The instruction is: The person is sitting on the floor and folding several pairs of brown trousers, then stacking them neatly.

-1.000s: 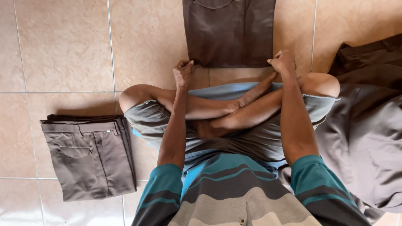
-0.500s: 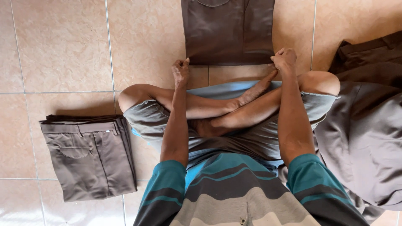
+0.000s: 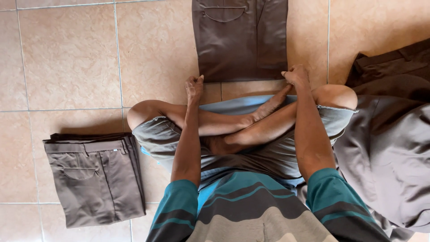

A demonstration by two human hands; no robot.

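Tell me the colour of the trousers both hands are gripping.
Dark brown trousers, plain, lying flat on the tan floor tiles; seen in the head view.

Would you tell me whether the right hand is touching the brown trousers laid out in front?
Touching: the head view shows the right hand gripping the near corner of the brown trousers.

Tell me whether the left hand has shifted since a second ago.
No. The left hand grips the brown trousers' near edge at the same spot beside the tile joint.

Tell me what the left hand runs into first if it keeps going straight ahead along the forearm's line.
The left hand already sits at the near edge of the brown trousers laid flat on the tiled floor; pushing ahead, it would likely meet that fabric first.
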